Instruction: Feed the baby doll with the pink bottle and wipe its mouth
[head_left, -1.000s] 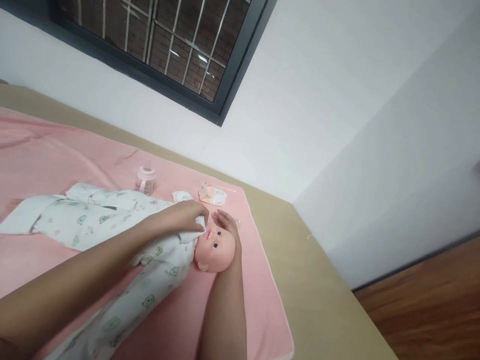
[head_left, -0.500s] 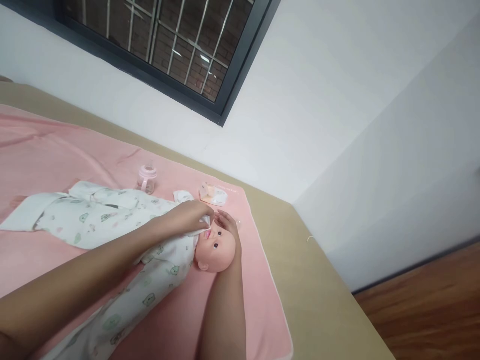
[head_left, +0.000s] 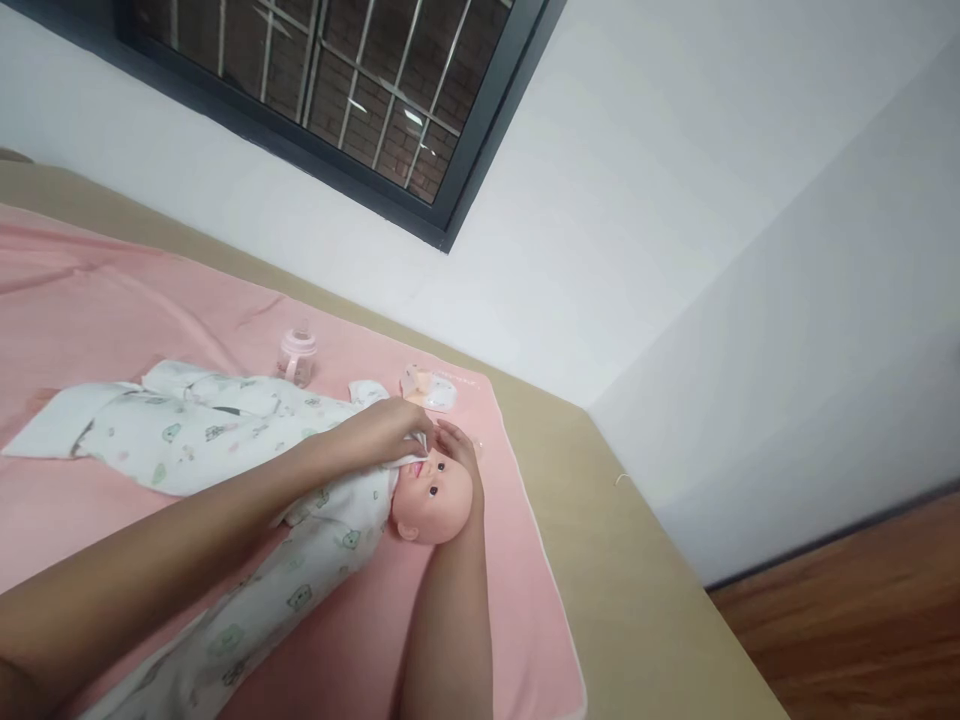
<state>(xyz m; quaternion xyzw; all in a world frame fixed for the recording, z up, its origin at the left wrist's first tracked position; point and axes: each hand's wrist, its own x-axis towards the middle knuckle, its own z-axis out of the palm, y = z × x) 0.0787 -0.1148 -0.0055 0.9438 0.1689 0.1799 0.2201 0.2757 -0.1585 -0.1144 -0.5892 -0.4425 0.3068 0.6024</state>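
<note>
A bald baby doll (head_left: 431, 510) in white printed clothes lies on its back, head to the right. My left hand (head_left: 397, 430) reaches across its chest, thumb and fingers pinched on a small white cloth (head_left: 409, 461) against the doll's mouth; most of the cloth is hidden. From below, my right forearm passes under the doll's head, and my right hand (head_left: 457, 445) curves round the head's far side, cradling it. Its palm is out of sight. The doll's near sleeve stretches toward the lower left.
A pink mat (head_left: 525, 620) lies beneath the doll on a tan surface (head_left: 645, 600). Beyond the doll stand a pink-capped baby bottle (head_left: 297, 358) and a small clear pack with printed white and orange contents (head_left: 431, 388). White walls and a dark-framed window (head_left: 450, 200) border the far side.
My left hand shifts very slightly to the right with the cloth at the doll's mouth. The right hand keeps its place round the head, and the view moves a little.
</note>
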